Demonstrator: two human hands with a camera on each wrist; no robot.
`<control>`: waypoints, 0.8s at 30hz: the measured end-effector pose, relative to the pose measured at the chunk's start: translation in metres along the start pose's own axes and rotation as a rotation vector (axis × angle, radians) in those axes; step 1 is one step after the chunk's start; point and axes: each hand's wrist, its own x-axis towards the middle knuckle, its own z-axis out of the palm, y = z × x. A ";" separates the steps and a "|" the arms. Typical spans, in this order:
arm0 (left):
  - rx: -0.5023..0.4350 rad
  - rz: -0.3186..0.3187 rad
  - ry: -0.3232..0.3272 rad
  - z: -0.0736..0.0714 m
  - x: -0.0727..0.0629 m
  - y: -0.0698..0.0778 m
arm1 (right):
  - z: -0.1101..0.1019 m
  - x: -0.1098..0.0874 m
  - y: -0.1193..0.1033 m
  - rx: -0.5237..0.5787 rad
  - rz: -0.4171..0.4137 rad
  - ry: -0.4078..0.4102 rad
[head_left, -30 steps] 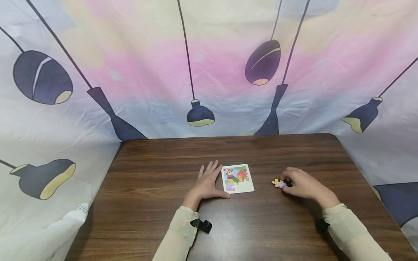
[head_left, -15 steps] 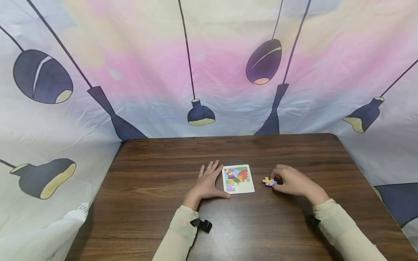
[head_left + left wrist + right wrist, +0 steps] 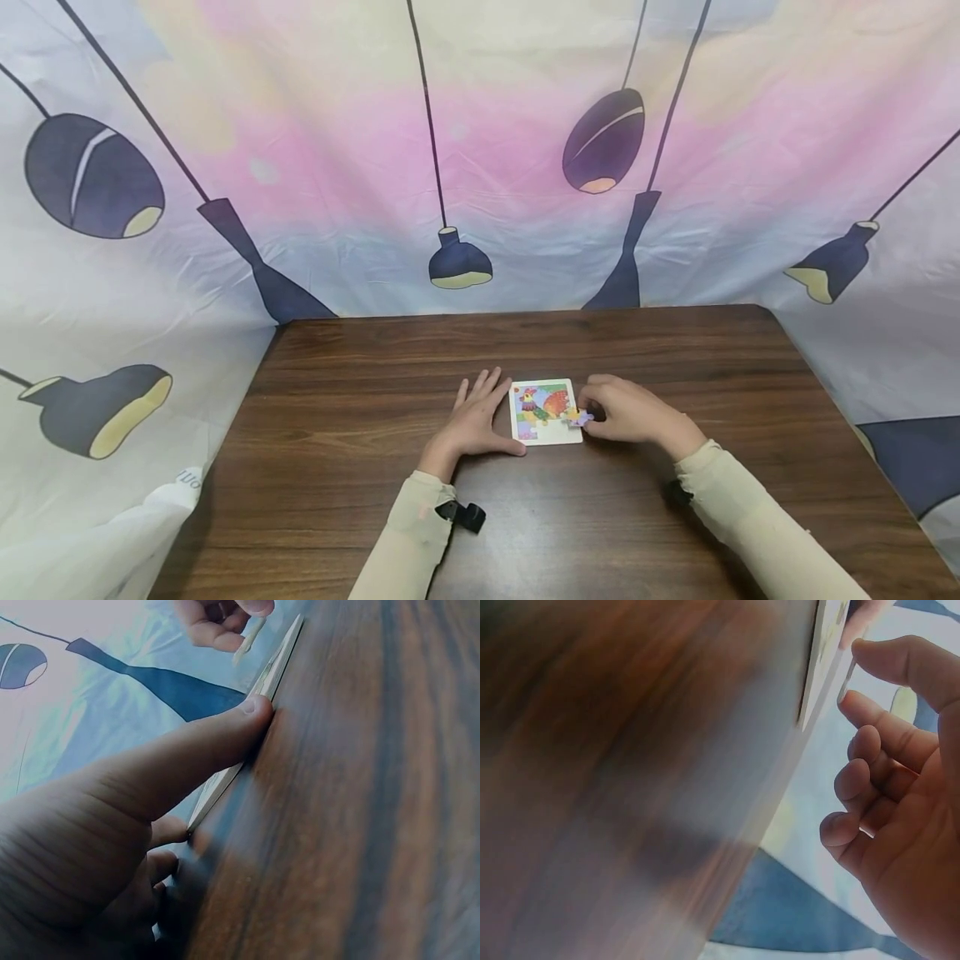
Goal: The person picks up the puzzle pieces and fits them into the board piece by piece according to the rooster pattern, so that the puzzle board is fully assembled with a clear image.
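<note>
A small square jigsaw board (image 3: 553,433) with a white rim and a rooster picture lies mid-table in the head view. Its lower right part shows bare white. My left hand (image 3: 472,425) is spread along the board's left side, the thumb (image 3: 225,735) straight and touching the edge at the near corner. Between thumb and index finger, my right hand (image 3: 637,414) pinches a purple and yellow puzzle piece (image 3: 576,417), which overlaps the board's right edge in the head view. Edge-on, that thin piece (image 3: 847,681) stands tilted above the board in the right wrist view.
A dark brown wooden table (image 3: 360,400) bears the board. Behind it and along the sides hangs a pastel cloth (image 3: 510,150) printed with dark lamps. Each wrist wears a black strap with a small camera (image 3: 471,517).
My right hand has moved left across the table with the puzzle piece, from well right of the board to its right edge. My left hand and the board have stayed in place.
</note>
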 end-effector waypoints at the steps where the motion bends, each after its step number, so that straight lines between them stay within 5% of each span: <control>1: -0.001 0.002 0.000 0.000 0.000 0.000 | 0.001 0.002 -0.001 0.000 -0.009 0.000; 24: -0.017 0.003 0.001 0.000 0.000 0.000 | 0.016 0.026 -0.018 0.024 -0.077 -0.024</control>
